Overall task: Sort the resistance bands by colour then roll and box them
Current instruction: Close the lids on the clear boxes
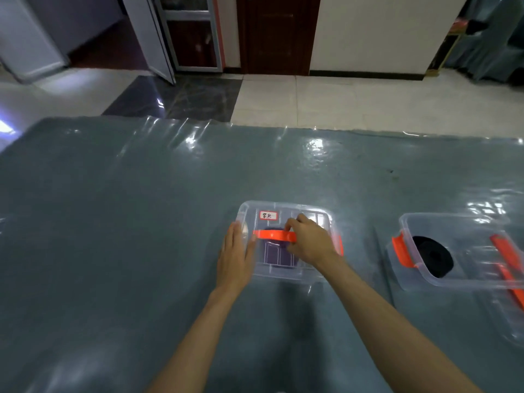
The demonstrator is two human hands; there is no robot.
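**Lid going on the purple box, black box not yet closed**

The purple roll (279,255) sits inside the clear box (286,242) in front of the person, seen through its lid. The right hand (309,243) curls round the orange handle (275,236) on the lid; the left hand (236,252) lies flat, fingers straight, against the box's left side.

The lid could seat crooked if only one side is pressed, and the orange clip (338,245) on the right may not catch. The glossy table cover (141,222) looks slick, so I judge a hard push could slide the box.

To the right, an open box (453,251) holds a black roll (432,256); its lid (507,279) looks loosely propped there and might slip.

A white label (268,215) on the lid, edged in red, reads "紫色", purple.
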